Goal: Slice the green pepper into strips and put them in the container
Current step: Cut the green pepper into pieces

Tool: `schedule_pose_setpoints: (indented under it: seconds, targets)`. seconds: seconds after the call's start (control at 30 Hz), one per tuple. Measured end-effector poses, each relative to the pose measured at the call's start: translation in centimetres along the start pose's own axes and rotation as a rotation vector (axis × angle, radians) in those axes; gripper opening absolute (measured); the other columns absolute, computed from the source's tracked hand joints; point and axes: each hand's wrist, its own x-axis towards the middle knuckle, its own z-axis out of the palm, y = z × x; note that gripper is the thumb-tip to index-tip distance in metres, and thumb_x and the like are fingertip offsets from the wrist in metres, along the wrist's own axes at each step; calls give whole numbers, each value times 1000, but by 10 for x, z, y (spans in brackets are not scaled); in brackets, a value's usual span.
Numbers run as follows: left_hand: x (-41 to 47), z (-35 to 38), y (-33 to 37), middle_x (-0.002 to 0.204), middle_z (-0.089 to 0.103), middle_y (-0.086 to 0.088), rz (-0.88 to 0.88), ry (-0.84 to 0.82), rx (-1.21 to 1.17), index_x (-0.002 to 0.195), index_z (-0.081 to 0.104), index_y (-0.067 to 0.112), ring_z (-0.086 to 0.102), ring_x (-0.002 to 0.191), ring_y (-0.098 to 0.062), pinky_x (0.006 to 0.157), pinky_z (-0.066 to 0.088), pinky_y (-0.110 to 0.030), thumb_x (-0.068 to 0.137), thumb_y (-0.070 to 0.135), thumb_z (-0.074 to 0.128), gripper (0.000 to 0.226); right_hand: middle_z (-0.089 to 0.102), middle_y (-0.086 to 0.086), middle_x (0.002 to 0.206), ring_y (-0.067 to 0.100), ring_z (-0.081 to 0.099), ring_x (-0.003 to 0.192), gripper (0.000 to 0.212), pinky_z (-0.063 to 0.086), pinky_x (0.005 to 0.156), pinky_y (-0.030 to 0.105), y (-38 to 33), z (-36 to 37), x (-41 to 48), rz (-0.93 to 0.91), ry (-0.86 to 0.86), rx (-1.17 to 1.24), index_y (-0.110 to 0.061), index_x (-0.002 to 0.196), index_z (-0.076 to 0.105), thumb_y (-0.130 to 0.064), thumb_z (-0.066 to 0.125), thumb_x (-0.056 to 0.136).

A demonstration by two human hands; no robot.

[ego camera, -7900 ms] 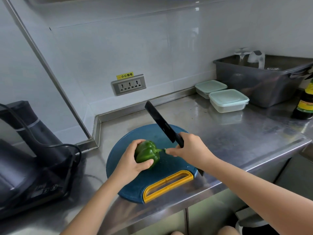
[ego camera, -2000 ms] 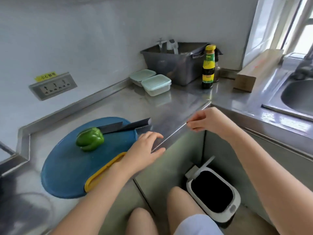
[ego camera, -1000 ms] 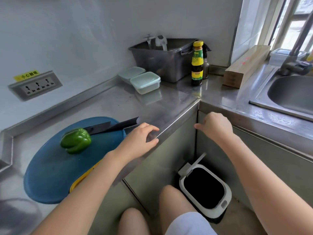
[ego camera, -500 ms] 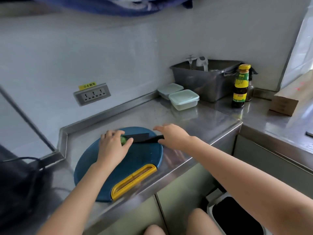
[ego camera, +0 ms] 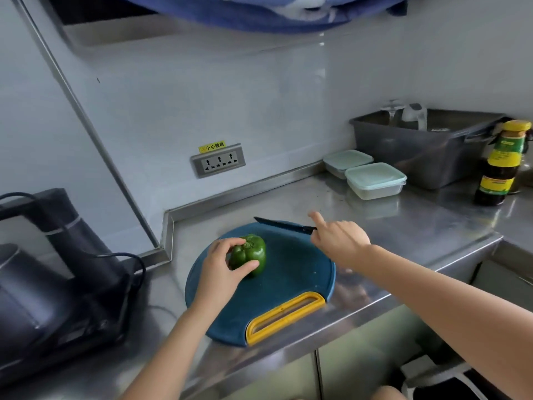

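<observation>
A whole green pepper (ego camera: 250, 254) stands on the round blue cutting board (ego camera: 288, 272) with the yellow handle. My left hand (ego camera: 222, 269) grips the pepper from its left side, thumb across the front. A black knife (ego camera: 284, 225) lies at the board's far edge, blade pointing left. My right hand (ego camera: 339, 241) is over the knife's handle end, index finger stretched out; whether it grips the handle cannot be told. Two lidded clear containers (ego camera: 375, 180) with pale green lids sit at the back right of the steel counter.
A grey plastic tub (ego camera: 424, 145) stands behind the containers, with a dark sauce bottle (ego camera: 501, 166) to its right. A black appliance with a cable (ego camera: 52, 269) fills the counter's left. A wall socket (ego camera: 218, 163) is behind the board. A bin (ego camera: 450, 382) stands on the floor below right.
My left hand has turned the pepper upright and holds its side. My right hand stays at the knife handle. The view has come closer to the board.
</observation>
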Motion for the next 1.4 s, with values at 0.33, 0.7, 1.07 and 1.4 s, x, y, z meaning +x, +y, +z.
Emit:
schedule_pose_setpoints:
  seconds: [0.33, 0.7, 1.07, 1.4]
  targets:
    - [-1, 13, -6, 110, 46, 14, 70, 41, -2, 112, 54, 34, 52, 101, -7, 79, 40, -6, 76, 31, 76, 42, 44, 1, 54, 18, 42, 44, 48, 36, 43, 29, -48, -52, -29, -216, -72, 186, -40, 149, 14, -31, 27, 104]
    - [-5, 13, -14, 113, 44, 10, 77, 59, 65, 119, 53, 27, 51, 106, -11, 86, 41, -15, 81, 39, 69, 43, 40, 3, 59, 15, 36, 46, 57, 32, 44, 30, -69, -49, -43, -244, -109, -2, -36, 151, -1, -19, 28, 104]
    - [-5, 14, -11, 109, 42, 9, 68, 53, 119, 115, 53, 25, 46, 102, -7, 75, 34, -5, 82, 38, 68, 39, 34, 5, 66, 17, 34, 51, 85, 26, 40, 27, -97, -43, -61, -281, -78, -190, -24, 150, -18, 6, 34, 89]
    - [-4, 13, -9, 108, 46, 4, 38, 62, 98, 111, 56, 20, 48, 96, -8, 69, 33, -6, 82, 32, 70, 34, 40, 15, 137, 23, 62, 72, 40, 52, 55, 29, -96, -67, -24, -224, -322, 23, 3, 129, 48, -3, 53, 90]
